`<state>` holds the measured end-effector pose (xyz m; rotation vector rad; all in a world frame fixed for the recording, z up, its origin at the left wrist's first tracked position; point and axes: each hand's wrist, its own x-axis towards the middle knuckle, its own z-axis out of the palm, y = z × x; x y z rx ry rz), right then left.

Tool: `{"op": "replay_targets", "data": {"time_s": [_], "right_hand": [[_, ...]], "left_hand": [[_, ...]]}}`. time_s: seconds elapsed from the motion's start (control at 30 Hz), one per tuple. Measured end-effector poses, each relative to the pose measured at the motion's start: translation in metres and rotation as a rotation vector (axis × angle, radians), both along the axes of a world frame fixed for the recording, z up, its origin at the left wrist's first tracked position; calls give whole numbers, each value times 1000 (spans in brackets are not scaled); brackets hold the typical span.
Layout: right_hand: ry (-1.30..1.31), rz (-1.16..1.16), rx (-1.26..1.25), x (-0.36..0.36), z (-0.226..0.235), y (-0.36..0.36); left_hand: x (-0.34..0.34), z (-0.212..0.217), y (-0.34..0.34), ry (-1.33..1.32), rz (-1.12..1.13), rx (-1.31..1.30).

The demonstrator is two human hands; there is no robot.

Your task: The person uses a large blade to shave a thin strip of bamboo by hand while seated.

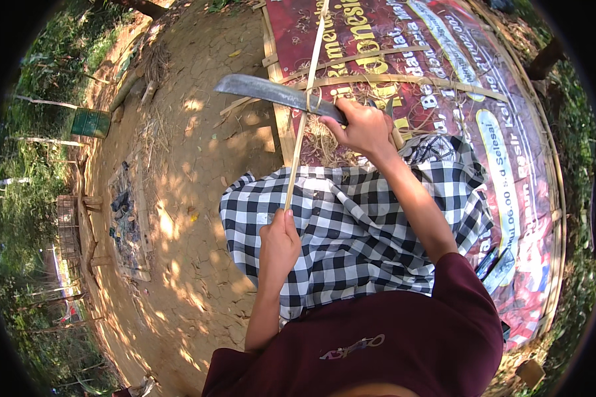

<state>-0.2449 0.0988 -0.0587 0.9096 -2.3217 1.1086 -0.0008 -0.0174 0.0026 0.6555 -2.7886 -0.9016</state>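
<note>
The person's maroon shirt (384, 337) fills the near edge, and beyond it a black-and-white checked cloth (351, 228) covers the lap. Over the cloth, the left hand (279, 239) is clamped around the near end of a thin, pale strip (297, 153), thumb pointing forward along it. The strip runs away from the body, over the cloth's far edge and on past the top of the view.

Farther out and to the right, the right hand (365, 130) is closed on the machete (261, 90), its grip mostly hidden by the fingers. The two hands are well apart. The blade points left and crosses the strip, with a small curl at the crossing.

Under and beyond the blade lies a red printed banner (288, 49), scattered with shavings (318, 142) and bearing two loose strips (430, 80). Wooden slats (283, 135) edge its left side. Past them stretches bare, sun-dappled ground (179, 99), then dark debris (122, 212), a green container (89, 123) and leafy plants (20, 172).
</note>
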Motion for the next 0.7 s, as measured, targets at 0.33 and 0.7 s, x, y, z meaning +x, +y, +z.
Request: {"op": "replay_targets", "data": {"time_s": [0.33, 0.7], "right_hand": [[168, 125, 93, 7, 1, 3], [299, 246, 319, 7, 26, 4]], "left_hand": [[29, -9, 5, 6, 30, 66], [36, -14, -1, 6, -14, 144]]}}
